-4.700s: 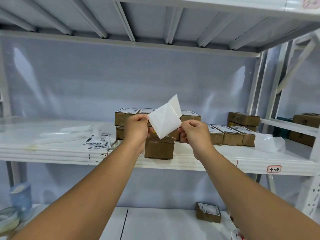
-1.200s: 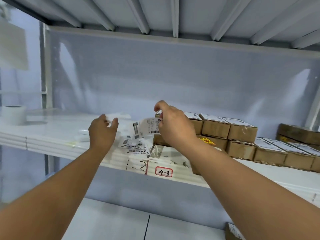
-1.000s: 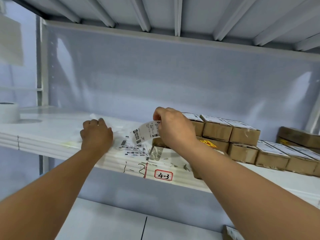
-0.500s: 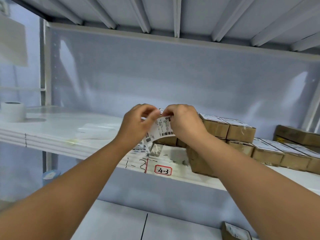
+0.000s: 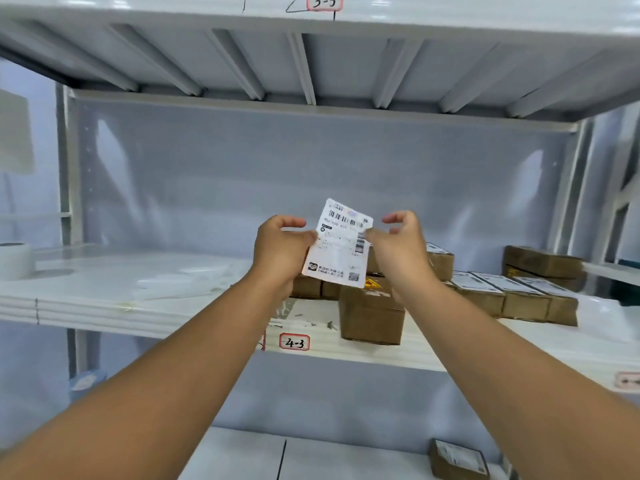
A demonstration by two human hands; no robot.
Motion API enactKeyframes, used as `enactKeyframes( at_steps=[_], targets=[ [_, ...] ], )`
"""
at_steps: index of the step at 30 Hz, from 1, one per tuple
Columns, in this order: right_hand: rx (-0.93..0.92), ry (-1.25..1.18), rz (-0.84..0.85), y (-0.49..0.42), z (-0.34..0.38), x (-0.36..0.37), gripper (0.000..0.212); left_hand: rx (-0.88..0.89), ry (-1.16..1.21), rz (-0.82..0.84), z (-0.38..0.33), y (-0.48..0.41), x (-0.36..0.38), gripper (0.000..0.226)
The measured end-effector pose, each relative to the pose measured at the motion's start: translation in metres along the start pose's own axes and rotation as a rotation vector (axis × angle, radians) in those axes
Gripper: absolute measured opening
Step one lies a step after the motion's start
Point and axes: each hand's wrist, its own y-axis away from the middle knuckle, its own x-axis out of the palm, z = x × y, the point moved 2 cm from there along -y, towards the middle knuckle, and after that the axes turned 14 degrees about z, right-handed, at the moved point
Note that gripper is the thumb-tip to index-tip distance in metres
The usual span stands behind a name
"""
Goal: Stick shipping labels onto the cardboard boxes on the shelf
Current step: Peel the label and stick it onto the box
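I hold a white shipping label (image 5: 341, 244) with barcodes upright in front of me, above the shelf edge. My left hand (image 5: 280, 251) pinches its left edge and my right hand (image 5: 398, 247) pinches its right edge. Directly below the label a bare cardboard box (image 5: 372, 315) stands at the front of the white shelf (image 5: 138, 306), its top partly hidden by my right wrist. Behind and to the right, a row of small labelled boxes (image 5: 502, 294) runs along the shelf.
Peeled backing sheets (image 5: 187, 285) lie on the shelf at left. A tape roll (image 5: 15, 259) stands at far left. Plain brown boxes (image 5: 543, 266) sit at the right end. One labelled box (image 5: 459, 460) rests on the lower shelf. The upper shelf hangs close overhead.
My left hand dropped a backing sheet at left and came back to the fresh label. Both hands have raised the label from near the shelf to in front of me.
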Motion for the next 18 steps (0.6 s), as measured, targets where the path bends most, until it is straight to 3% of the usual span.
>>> enactKeyframes(
  at_steps=[4,10,15,18],
  targets=[
    [0.084,-0.193,0.093,0.010,-0.023,-0.015,0.019,-0.088,0.207,0.041,0.010,0.001,0.023,0.025],
    [0.033,-0.186,0.015,0.011,-0.034,-0.040,0.026,-0.089,0.208,0.102,0.027,0.001,0.054,0.023],
    [0.090,-0.194,-0.075,-0.004,-0.049,-0.051,0.027,0.046,-0.301,0.081,0.046,-0.014,0.047,0.023],
    [0.141,-0.235,-0.058,-0.014,-0.061,-0.047,0.031,0.023,-0.540,0.276,0.064,-0.017,0.044,0.035]
  ],
)
